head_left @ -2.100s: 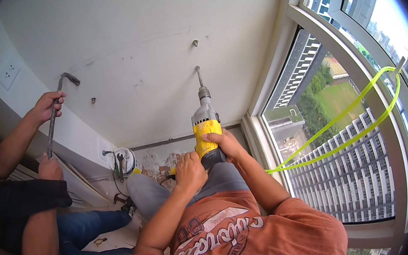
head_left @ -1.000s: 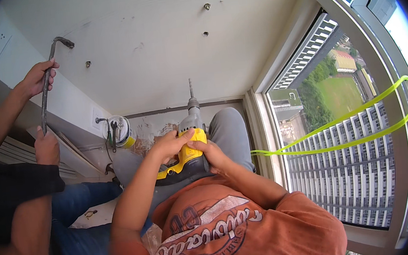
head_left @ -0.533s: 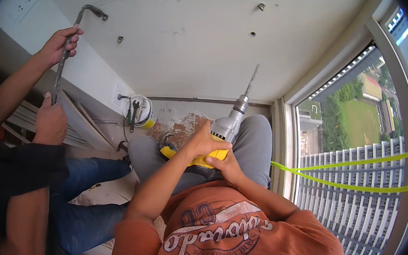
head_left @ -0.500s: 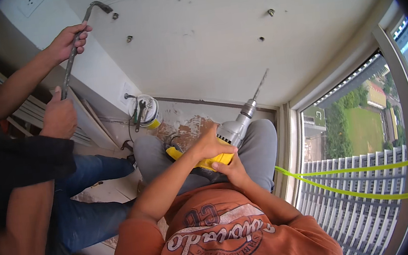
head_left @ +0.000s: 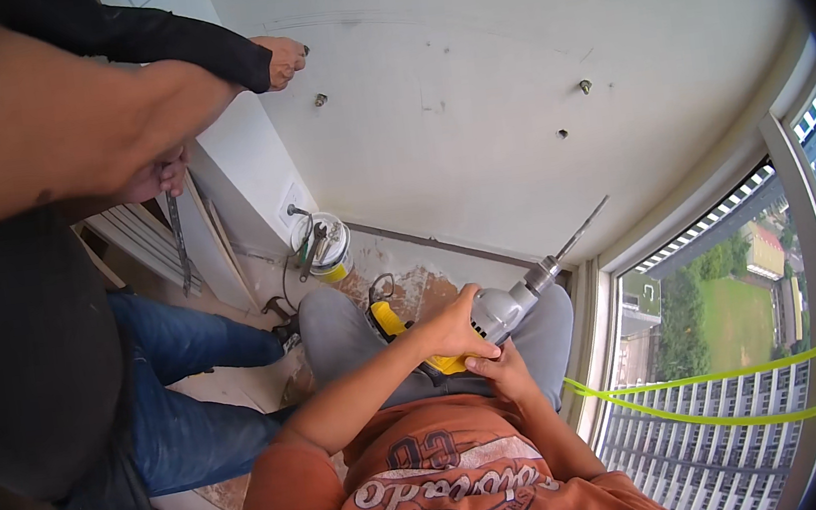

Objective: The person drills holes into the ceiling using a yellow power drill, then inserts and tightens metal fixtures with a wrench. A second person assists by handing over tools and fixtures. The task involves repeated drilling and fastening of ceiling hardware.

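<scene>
A power drill [head_left: 505, 312] with a grey metal front, a yellow body and a long bit lies across my lap. Its bit [head_left: 583, 227] points up and right toward the wall. My left hand [head_left: 452, 331] wraps over the drill body from above. On the near side, my right hand [head_left: 507, 372] is closed against the yellow housing, its fingers partly hidden. Beside my left forearm, the drill's yellow rear part [head_left: 387, 319] shows.
A co-worker at left has one hand [head_left: 285, 60] on the wall and a pry bar [head_left: 179, 246] in the other. Bolts [head_left: 585, 87] stick out near a hole [head_left: 562, 134]. A bucket [head_left: 334, 270] with tools, a hammer [head_left: 279, 308], a window [head_left: 704, 292] and a yellow-green strap [head_left: 728, 412] surround me.
The co-worker has lowered the pry bar into one hand and put the other hand to the wall. The view has shifted slightly; my hands stay on the drill.
</scene>
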A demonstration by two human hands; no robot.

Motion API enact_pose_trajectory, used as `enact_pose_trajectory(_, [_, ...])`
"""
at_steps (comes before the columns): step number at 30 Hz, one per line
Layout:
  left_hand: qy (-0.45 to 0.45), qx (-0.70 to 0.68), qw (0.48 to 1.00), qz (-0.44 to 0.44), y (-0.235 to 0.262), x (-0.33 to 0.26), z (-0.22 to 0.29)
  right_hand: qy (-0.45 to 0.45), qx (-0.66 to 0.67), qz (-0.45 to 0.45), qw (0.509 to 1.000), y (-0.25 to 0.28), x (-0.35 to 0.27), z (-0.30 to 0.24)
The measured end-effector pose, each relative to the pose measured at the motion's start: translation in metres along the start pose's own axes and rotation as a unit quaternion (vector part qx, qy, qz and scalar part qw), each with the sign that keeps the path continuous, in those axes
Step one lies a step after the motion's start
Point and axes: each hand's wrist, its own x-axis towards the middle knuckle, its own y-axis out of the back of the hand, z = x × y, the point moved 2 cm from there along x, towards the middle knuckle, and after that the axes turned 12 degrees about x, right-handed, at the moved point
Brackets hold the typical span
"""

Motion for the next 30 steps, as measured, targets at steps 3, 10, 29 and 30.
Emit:
enact_pose_trajectory(3, [-0.010,0.034,0.999,0.004,0.000,0.010,-0.005,0.013,-0.032,0.003,0.999,-0.003,0.010,-0.001])
enact_pose_trajectory(10, [-0.016,0.052,0.998,0.038,-0.001,0.052,-0.056,-0.111,-0.471,-0.084,0.871,0.002,0.039,-0.059])
enact_pose_trajectory(29, [0.075,0.183,0.976,-0.091,-0.111,0.173,-0.218,0.197,-0.194,0.196,0.941,0.096,0.068,-0.077])
enact_pose_trajectory(30, [0.074,0.186,0.975,-0.100,-0.113,0.180,-0.228,0.208,-0.176,0.193,0.943,0.096,0.071,-0.077])
